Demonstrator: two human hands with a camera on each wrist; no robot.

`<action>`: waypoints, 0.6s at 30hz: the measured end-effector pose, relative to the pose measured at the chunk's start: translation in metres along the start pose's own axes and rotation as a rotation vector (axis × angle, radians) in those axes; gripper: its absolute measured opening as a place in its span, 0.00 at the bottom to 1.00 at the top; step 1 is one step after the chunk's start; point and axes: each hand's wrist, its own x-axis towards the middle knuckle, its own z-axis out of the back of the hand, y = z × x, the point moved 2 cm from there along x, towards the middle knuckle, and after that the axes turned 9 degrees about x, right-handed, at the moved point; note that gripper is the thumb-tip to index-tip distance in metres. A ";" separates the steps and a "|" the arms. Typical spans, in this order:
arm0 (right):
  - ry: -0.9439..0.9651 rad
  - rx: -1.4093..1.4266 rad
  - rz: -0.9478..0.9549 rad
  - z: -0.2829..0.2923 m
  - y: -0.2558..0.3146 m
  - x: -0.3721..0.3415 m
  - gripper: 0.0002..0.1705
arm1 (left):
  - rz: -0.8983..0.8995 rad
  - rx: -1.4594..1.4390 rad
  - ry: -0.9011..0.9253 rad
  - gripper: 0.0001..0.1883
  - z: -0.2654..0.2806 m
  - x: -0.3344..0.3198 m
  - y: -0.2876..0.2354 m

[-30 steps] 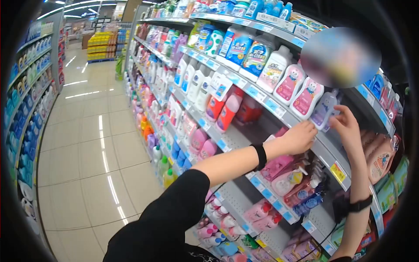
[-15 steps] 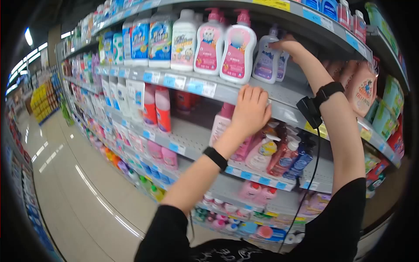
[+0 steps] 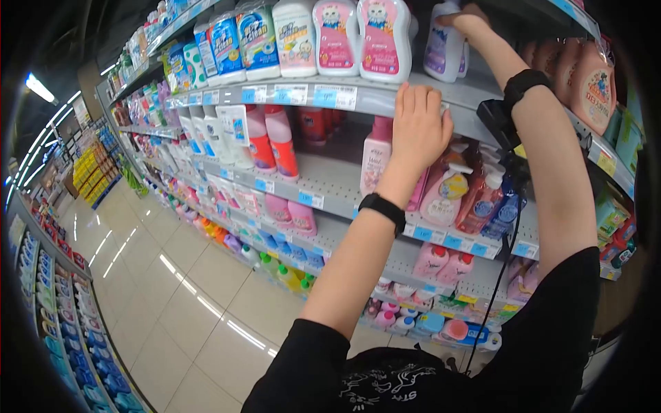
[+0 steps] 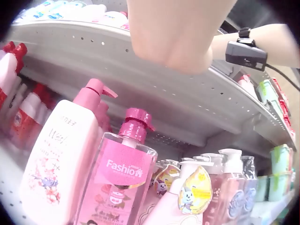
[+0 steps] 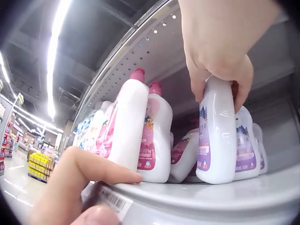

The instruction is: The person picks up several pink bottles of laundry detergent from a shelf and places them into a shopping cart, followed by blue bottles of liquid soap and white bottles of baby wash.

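My right hand (image 3: 468,20) reaches onto the upper shelf at the top of the head view. In the right wrist view, this hand (image 5: 220,54) grips the top of a white bottle with a purple label (image 5: 217,136), fingers and thumb on either side; its cap is hidden. The bottle stands at the shelf's front, with another purple-labelled bottle (image 5: 246,150) beside it. My left hand (image 3: 418,127) rests on the shelf's front edge with fingers extended, below the pink-labelled bottles (image 3: 384,38). Its index finger lies along the shelf top in the right wrist view.
The lower shelf holds pink pump bottles (image 4: 117,173) and several spray bottles (image 3: 444,196). Price tags (image 3: 335,96) line the shelf edge (image 3: 375,100). A cable (image 3: 506,268) hangs from the right wrist camera (image 3: 497,124). Tiled aisle floor (image 3: 186,296) lies to the left.
The head view has swung toward the shelf and tilted down. My right hand has moved from beside the purple-labelled bottle to gripping its top. My left hand stays at the shelf edge.
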 end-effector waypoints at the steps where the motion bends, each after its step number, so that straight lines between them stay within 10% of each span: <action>1: -0.038 0.047 0.038 0.001 -0.006 -0.003 0.40 | -0.008 -0.002 0.009 0.16 0.003 0.000 -0.001; 9: 0.037 0.413 0.182 0.052 -0.056 -0.046 0.33 | 0.050 -0.124 0.109 0.18 0.018 -0.005 -0.003; 13: -0.408 0.394 0.634 0.107 -0.043 -0.163 0.27 | 0.311 -0.430 0.153 0.25 0.069 -0.014 0.003; 18: -0.465 0.866 0.368 0.159 -0.114 -0.300 0.18 | 0.633 -0.770 -0.065 0.27 0.167 -0.074 0.003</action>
